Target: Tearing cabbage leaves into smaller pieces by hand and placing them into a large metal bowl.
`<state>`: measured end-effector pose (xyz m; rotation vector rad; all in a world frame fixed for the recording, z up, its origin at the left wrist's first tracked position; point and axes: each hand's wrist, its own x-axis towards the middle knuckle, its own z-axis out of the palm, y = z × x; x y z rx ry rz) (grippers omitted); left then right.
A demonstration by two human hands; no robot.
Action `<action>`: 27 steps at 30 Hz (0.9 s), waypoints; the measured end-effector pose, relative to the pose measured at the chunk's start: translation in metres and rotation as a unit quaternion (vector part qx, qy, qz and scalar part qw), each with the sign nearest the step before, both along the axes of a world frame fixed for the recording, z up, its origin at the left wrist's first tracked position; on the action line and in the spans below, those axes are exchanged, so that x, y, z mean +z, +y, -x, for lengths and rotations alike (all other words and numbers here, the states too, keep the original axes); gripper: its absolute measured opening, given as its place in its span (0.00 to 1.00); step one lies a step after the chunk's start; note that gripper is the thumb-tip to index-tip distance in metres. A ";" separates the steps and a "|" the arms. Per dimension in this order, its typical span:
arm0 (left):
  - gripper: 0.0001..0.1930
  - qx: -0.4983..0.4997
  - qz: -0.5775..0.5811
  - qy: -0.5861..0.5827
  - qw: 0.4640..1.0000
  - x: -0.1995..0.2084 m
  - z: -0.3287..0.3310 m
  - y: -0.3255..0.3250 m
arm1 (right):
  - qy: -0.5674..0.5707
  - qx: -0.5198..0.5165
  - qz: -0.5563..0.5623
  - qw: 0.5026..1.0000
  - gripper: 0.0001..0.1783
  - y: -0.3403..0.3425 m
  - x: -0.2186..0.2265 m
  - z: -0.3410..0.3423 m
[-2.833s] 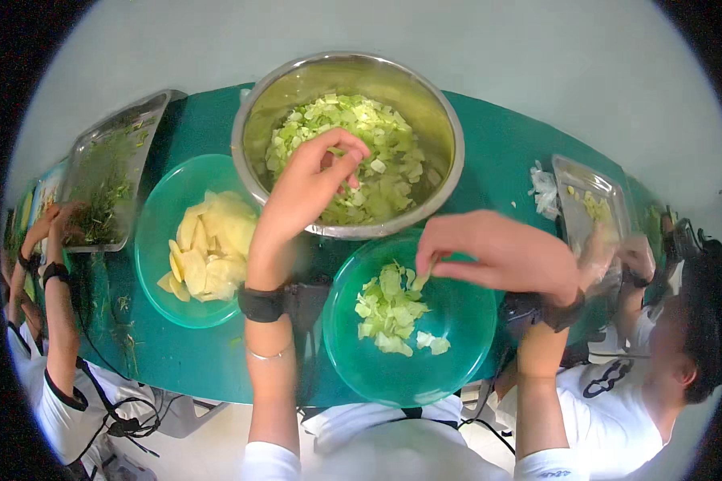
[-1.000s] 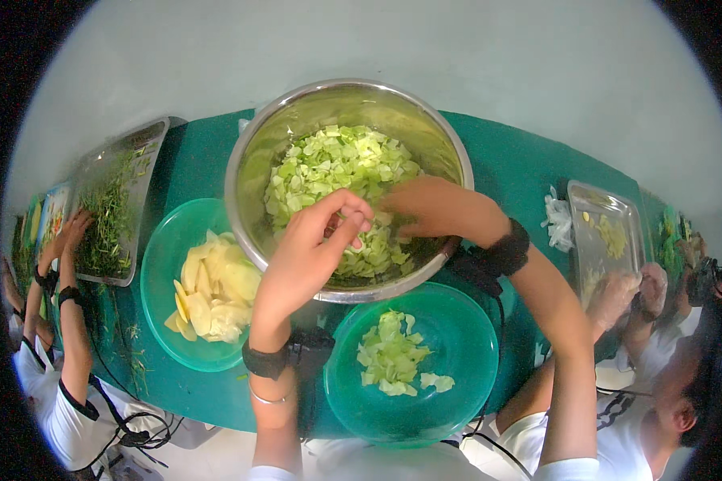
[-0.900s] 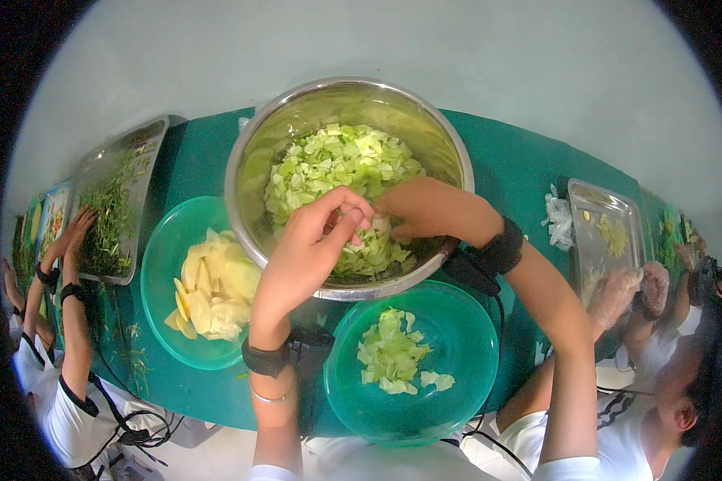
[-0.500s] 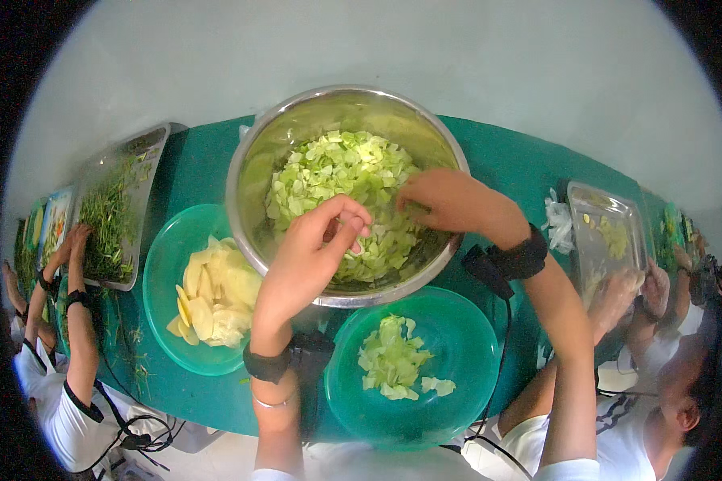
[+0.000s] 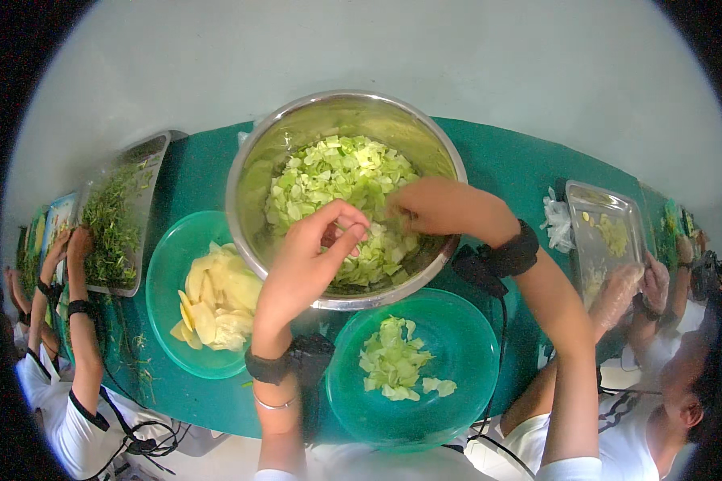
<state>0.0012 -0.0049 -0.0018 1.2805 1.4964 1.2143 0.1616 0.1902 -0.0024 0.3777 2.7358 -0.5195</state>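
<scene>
A wide steel bowl (image 5: 249, 240) holds a heap of torn pale-green leaf pieces (image 5: 337, 172). Above its near part, my left hand (image 5: 317, 252) is closed, with thumb and fingertips brought together; whatever lies between them is too small to make out. Over the bowl's right side, my right hand (image 5: 449, 207) has its fingers curled down and inward, slightly blurred, and their tips are partly hidden. The two hands are a short way apart. Just below the bowl, a green plastic basin (image 5: 409, 421) carries a small pile of pale-green leaves (image 5: 393, 361).
Left of the bowl, another green basin (image 5: 164, 321) contains pale yellow slices (image 5: 208, 305). A metal tray of green stalks (image 5: 112, 224) stands farther left, with a person's hands at it. On the right, a gloved person (image 5: 618, 297) works at a metal tray (image 5: 569, 200) beside crumpled plastic (image 5: 555, 216).
My right hand has shifted slightly left over the leaf heap. My left hand keeps its pinch in nearly the same place. The whole view has dropped a little.
</scene>
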 end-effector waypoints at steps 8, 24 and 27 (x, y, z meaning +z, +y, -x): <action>0.09 0.004 0.002 -0.012 1.000 0.003 -0.001 0.000 | 0.233 0.026 -0.113 0.966 0.20 0.009 -0.010 -0.011; 0.09 0.008 0.005 -0.013 1.000 0.002 0.003 -0.003 | -0.094 0.023 0.072 0.993 0.22 -0.024 0.023 0.013; 0.09 0.039 -0.010 0.028 0.999 0.002 -0.003 -0.001 | 0.004 0.001 0.069 0.998 0.21 -0.015 0.022 0.000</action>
